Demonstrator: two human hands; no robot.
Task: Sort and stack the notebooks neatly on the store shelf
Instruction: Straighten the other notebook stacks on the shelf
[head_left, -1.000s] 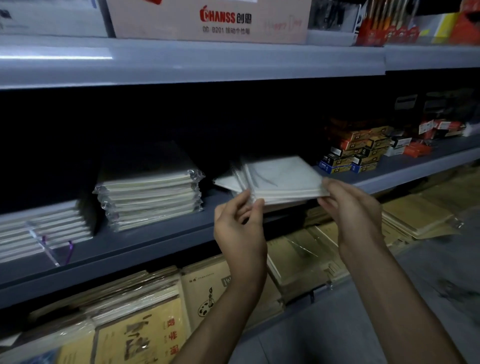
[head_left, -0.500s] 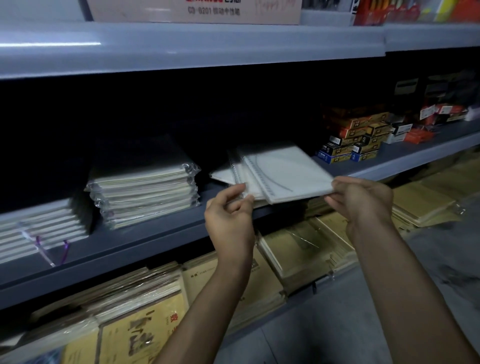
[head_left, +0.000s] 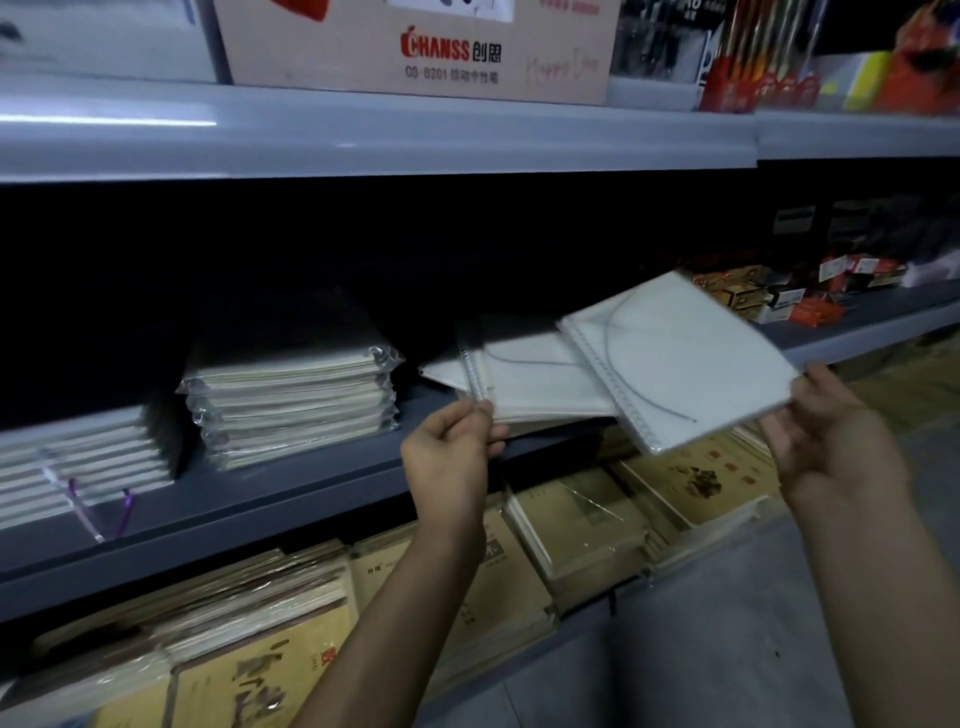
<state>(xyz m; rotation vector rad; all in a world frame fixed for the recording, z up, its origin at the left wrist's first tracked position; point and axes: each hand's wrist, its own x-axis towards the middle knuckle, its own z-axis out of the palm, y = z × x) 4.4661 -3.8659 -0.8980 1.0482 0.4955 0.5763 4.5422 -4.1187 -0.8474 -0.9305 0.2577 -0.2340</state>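
A white spiral notebook (head_left: 680, 358) is held up and tilted, off to the right of the shelf front. My right hand (head_left: 831, 431) grips its near right corner. A loose pile of similar white spiral notebooks (head_left: 530, 379) lies on the grey middle shelf (head_left: 270, 514). My left hand (head_left: 457, 447) pinches the near left corner of that pile, at the spiral. Left of the pile sits a neat stack of wrapped notebooks (head_left: 291, 400), and further left a lower stack (head_left: 83, 467).
Small boxes (head_left: 769, 301) fill the shelf's right end. A cardboard carton (head_left: 421, 47) stands on the upper shelf. Yellow-brown copybooks (head_left: 582, 535) lie on the bottom shelf below my arms. Grey floor shows at the lower right.
My right hand has pulled the top notebook off the pile and out to the right. My left hand stays at the pile's near left corner. The camera has tilted up a little.
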